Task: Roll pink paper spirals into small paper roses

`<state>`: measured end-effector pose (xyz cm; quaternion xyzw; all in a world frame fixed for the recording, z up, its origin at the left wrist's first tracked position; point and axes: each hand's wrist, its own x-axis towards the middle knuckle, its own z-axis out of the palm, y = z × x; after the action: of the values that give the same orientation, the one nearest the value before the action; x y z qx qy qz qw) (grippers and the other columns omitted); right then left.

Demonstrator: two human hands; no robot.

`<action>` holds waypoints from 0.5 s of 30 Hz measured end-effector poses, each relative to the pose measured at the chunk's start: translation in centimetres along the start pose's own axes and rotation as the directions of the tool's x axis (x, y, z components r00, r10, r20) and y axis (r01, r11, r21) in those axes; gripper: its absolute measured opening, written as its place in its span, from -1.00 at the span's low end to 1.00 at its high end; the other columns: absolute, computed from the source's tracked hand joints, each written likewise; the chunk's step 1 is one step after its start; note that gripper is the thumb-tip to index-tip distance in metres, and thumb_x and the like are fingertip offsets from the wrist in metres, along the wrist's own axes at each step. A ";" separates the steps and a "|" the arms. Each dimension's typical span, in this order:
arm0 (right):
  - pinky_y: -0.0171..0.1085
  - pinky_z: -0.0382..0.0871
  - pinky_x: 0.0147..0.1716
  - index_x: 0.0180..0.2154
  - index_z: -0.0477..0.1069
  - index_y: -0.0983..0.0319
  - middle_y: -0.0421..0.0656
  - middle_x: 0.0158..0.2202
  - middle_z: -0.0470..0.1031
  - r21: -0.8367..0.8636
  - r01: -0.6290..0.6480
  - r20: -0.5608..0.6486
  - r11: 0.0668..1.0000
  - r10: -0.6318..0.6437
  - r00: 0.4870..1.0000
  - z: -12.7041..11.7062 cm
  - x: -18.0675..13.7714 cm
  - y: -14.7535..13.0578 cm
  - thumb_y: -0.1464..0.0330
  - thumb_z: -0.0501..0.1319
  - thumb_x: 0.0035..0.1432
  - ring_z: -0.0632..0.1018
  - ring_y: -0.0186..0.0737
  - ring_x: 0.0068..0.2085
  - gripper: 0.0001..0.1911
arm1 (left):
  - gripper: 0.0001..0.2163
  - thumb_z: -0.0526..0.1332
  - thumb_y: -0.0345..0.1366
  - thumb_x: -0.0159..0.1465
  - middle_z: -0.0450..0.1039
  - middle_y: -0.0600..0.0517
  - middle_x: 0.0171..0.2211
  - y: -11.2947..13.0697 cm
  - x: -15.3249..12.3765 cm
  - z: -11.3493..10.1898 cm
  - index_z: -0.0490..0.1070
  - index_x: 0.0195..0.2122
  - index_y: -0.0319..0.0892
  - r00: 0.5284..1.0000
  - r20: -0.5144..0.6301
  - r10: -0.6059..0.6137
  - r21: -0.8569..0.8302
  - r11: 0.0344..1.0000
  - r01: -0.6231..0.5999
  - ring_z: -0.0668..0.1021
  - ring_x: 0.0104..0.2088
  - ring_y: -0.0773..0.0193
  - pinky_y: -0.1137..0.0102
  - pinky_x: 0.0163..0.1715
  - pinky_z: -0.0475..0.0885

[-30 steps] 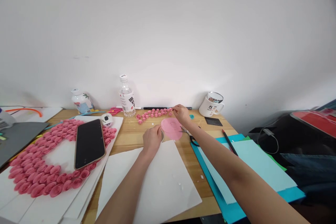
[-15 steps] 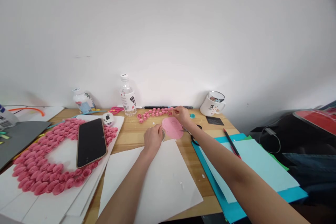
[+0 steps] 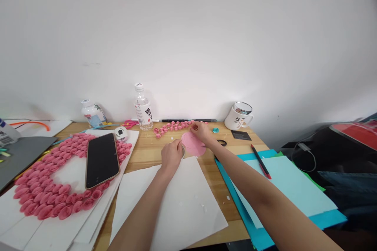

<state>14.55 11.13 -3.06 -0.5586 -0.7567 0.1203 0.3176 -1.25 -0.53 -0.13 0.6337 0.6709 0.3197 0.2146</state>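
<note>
My left hand (image 3: pixel 172 154) is closed at the left edge of a pink paper disc (image 3: pixel 193 146), thumb against fingers; whatever it pinches is too small to tell. A pale round rim (image 3: pixel 183 152) shows just beside its fingertips. Over the disc's upper right edge, my right hand (image 3: pixel 201 131) has its fingertips pinched together, and I cannot see what is in them. Behind it lies a row of small rolled pink paper flowers (image 3: pixel 176 126). Black-handled scissors (image 3: pixel 222 142) lie mostly hidden under my right forearm.
White paper (image 3: pixel 173 204) lies under my left forearm. At left, a phone (image 3: pixel 103 160) rests on a ring of pink paper flowers (image 3: pixel 44 188). A water bottle (image 3: pixel 143 110) and a mug (image 3: pixel 238 116) stand by the wall. Blue sheets (image 3: pixel 291 188) and a pencil (image 3: pixel 260 160) are at right.
My right hand has come slightly down and toward the disc, away from the flower row. Its forearm now covers more of the scissors. The left hand stays put.
</note>
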 end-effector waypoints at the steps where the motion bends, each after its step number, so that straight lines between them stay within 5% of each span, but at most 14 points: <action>1: -0.32 0.36 -0.40 -0.38 0.41 0.29 -0.11 -0.43 0.53 0.063 -0.012 -0.009 0.998 0.012 1.000 -0.2 -0.2 -0.1 0.42 0.13 -0.02 0.53 -0.26 -0.40 -0.87 | -0.79 0.05 -0.32 0.20 0.51 0.02 -0.47 0.0 0.1 0.0 0.49 -0.29 -0.11 1.000 -0.005 0.004 -0.023 1.000 -0.004 0.48 -0.41 0.28 0.47 -0.42 0.22; 7: -0.30 0.42 -0.45 -0.32 0.40 0.26 -0.13 -0.43 0.52 0.443 -0.018 -0.026 0.897 0.033 0.999 -2.3 -3.1 -2.8 0.25 0.13 0.05 0.53 -0.28 -0.43 -0.77 | -0.73 0.07 -0.26 0.18 0.46 0.06 -0.55 0.2 0.4 0.0 0.45 -0.16 -0.20 1.000 0.004 0.020 -0.337 0.942 -0.017 0.41 -0.62 0.38 0.48 -0.56 0.28; 10: -0.23 0.42 -0.39 -0.43 0.45 0.23 -0.18 -0.49 0.51 0.792 -0.097 0.052 0.602 0.092 0.994 -3.1 -5.2 -4.6 0.25 0.31 -0.14 0.50 -0.27 -0.46 -0.80 | -0.67 0.17 -0.22 0.11 0.42 0.08 -0.62 0.8 0.2 -0.2 0.42 -0.12 -0.24 0.998 0.066 0.000 -0.620 0.783 0.042 0.36 -0.70 0.41 0.48 -0.65 0.26; 15: -0.19 0.41 -0.27 -0.44 0.49 0.22 -0.18 -0.44 0.53 0.886 -0.278 0.262 0.372 0.095 0.961 -3.7 -7.1 -6.4 0.27 0.37 -0.21 0.52 -0.26 -0.41 -0.78 | -0.75 0.26 -0.23 0.01 0.48 0.03 -0.56 1.5 -0.1 -0.6 0.52 -0.30 -0.25 0.997 0.077 0.014 -0.756 0.652 0.049 0.46 -0.58 0.35 0.42 -0.51 0.38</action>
<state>13.12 1.75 0.76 -0.3614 -0.5208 0.5971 0.4916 -0.62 -0.71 1.33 0.4916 0.4740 0.5441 0.4875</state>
